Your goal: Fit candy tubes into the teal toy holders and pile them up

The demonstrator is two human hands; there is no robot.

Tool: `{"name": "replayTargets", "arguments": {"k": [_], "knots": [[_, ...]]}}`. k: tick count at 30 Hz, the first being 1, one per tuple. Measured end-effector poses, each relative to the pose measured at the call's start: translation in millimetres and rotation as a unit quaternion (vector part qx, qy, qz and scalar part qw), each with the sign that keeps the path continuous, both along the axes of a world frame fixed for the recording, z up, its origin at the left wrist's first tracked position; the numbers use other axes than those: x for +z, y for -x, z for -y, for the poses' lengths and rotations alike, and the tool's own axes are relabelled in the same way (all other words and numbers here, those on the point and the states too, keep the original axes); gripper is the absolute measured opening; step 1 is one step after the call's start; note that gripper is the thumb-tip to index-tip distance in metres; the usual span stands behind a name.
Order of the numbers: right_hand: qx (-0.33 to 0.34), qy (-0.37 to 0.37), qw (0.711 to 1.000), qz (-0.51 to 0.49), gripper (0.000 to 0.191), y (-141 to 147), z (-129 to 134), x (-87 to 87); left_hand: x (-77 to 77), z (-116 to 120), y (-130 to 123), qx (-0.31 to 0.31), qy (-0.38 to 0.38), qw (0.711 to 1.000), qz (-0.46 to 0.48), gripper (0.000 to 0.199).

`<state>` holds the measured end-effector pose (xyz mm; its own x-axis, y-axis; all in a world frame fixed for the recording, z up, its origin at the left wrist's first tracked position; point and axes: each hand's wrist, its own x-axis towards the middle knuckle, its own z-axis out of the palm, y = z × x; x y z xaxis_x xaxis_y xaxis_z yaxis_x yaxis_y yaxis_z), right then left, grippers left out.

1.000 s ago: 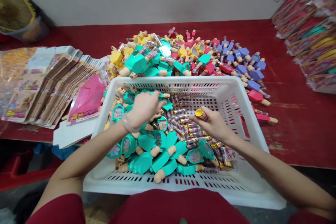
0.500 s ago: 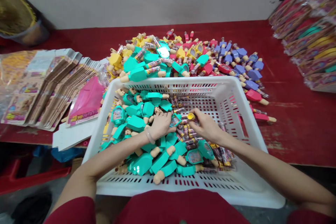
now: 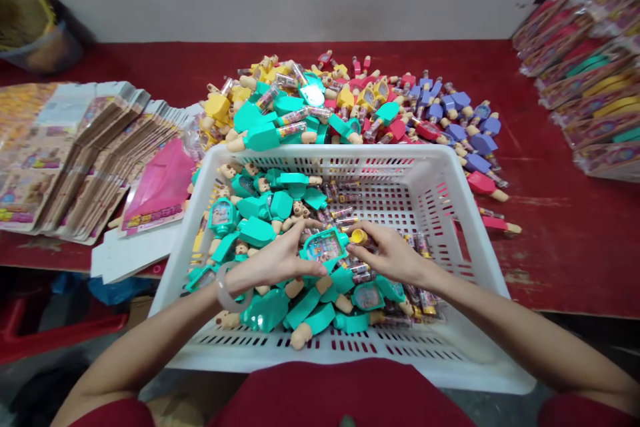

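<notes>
Head view: windowed teal toy (image 3: 324, 247)

A short-sleeved top of deep red cloth (image 3: 340, 393) is worn, and its fabric is seen along the bottom of the view. Matching red sleeves (image 3: 113, 413) are cut off well above the wrists, so the forearms are left uncovered. A pale, smooth bangle (image 3: 227, 295), possibly translucent, is worn loosely on the left wrist. The left hand (image 3: 273, 263) and right hand (image 3: 390, 257) are left bare.
</notes>
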<state>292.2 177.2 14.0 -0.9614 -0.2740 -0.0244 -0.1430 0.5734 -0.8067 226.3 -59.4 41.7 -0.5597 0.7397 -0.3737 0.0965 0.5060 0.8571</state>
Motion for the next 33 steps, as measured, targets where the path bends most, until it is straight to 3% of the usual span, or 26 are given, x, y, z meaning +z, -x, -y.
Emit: {"name": "replayTargets", "arguments": {"k": [5,11,16,21,23,28,33], "knots": [[0.038,-0.065,0.997,-0.016,0.004,-1.4,2.2,-4.7,7.3,6.1,-1.7,0.005,-0.023,1.000,0.019,0.060],[0.066,-0.091,0.993,-0.028,0.013,-7.4,4.6,-11.4,-4.2,-0.1,-5.4,0.067,0.045,0.988,0.135,0.060],[0.074,-0.109,0.990,-0.045,0.015,-8.1,3.1,-16.9,-4.1,-2.7,-5.4,0.056,0.038,0.985,0.156,0.050],[0.069,-0.149,0.981,-0.100,0.004,-9.8,3.0,-21.9,1.4,-2.2,-7.4,0.041,-0.006,0.991,0.127,0.043],[0.066,-0.193,0.967,-0.155,0.004,-11.9,4.3,-23.1,3.5,-1.8,-9.4,0.026,-0.030,0.995,0.086,0.041],[0.054,-0.279,0.918,-0.275,0.008,-18.0,9.5,-20.5,8.7,-0.1,-18.8,-0.017,-0.008,1.000,-0.015,0.044],[0.058,-0.275,0.922,-0.267,0.010,-23.4,10.9,-16.6,-0.4,-1.0,-29.9,-0.011,-0.026,0.999,-0.025,0.045]]}}
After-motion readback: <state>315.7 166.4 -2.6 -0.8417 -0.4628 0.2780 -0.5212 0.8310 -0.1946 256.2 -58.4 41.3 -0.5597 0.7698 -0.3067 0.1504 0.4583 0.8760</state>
